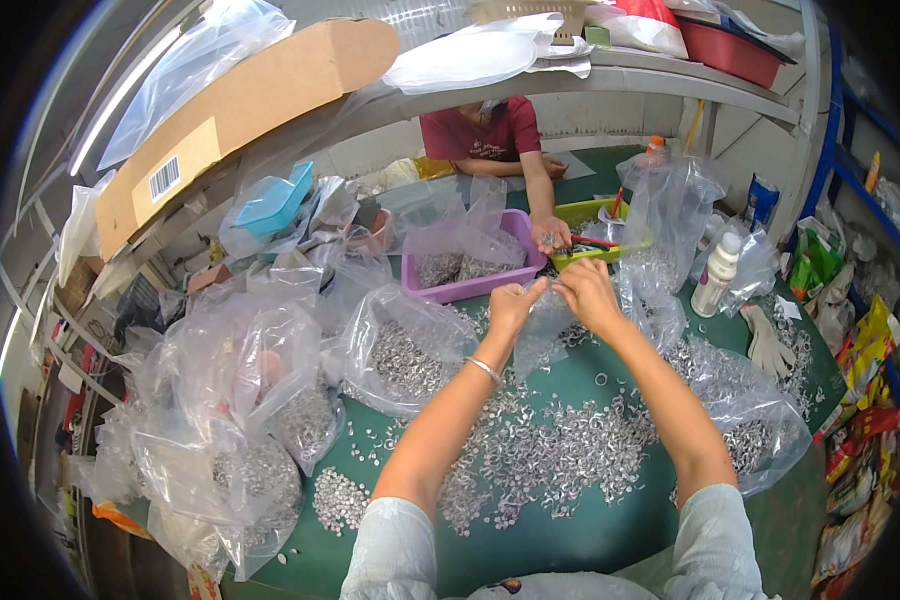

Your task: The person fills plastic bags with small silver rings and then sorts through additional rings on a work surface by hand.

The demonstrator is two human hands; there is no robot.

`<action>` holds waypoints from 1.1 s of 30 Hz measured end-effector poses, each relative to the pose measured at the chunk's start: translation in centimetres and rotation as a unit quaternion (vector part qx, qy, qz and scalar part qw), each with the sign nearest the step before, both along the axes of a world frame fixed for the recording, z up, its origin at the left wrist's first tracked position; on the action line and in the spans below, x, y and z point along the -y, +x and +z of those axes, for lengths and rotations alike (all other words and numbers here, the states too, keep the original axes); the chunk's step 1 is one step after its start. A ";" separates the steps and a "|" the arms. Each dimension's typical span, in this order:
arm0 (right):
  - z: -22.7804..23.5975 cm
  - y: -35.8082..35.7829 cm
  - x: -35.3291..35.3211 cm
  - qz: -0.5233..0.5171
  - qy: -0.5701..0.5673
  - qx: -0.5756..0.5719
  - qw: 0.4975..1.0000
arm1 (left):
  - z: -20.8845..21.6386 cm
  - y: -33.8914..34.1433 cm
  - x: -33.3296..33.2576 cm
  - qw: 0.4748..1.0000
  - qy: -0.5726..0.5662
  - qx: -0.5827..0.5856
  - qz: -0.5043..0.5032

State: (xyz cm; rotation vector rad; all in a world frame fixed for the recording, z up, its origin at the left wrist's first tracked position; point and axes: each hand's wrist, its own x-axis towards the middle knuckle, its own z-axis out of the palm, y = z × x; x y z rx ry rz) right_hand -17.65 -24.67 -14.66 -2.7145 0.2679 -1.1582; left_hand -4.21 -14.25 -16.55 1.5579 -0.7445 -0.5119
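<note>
Both my arms reach forward over the green table (350, 560). Between my hands hangs a clear plastic bag (538, 338), its top edge pinched on either side. My left hand (515, 306), with a bangle on the wrist, is closed on one side of it; my right hand (588, 292) is closed on the other. Under my forearms, small silvery metal pieces (555, 445) lie spread in a loose heap. A smaller pile of round pieces (340, 500) sits left of my left forearm. Beyond my hands is a purple tub (457, 292) with bagged pieces inside.
Across the table a person in a dark red shirt (490, 135) holds out a palm with small pieces, beside a yellow-green tray (580, 213). Filled clear bags (405, 350) crowd the left. A white bottle (716, 275) and a glove (767, 342) lie right. A shelf (660, 85) spans overhead.
</note>
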 end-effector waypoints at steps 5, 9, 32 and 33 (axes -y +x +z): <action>-1.4 0.3 1.5 0.041 0.033 0.009 0.999 | 0.1 2.8 0.9 0.938 0.088 -0.263 -0.210; -1.3 0.7 1.0 0.039 0.001 0.048 0.998 | -0.3 5.3 2.3 0.919 0.113 -0.248 -0.285; -1.9 -0.9 3.5 0.153 -0.120 -0.083 0.977 | -2.3 8.3 7.4 0.985 0.093 -0.141 -0.045; -2.0 -1.2 3.9 0.124 -0.090 -0.106 0.982 | -1.8 7.4 7.9 0.988 0.088 -0.123 -0.024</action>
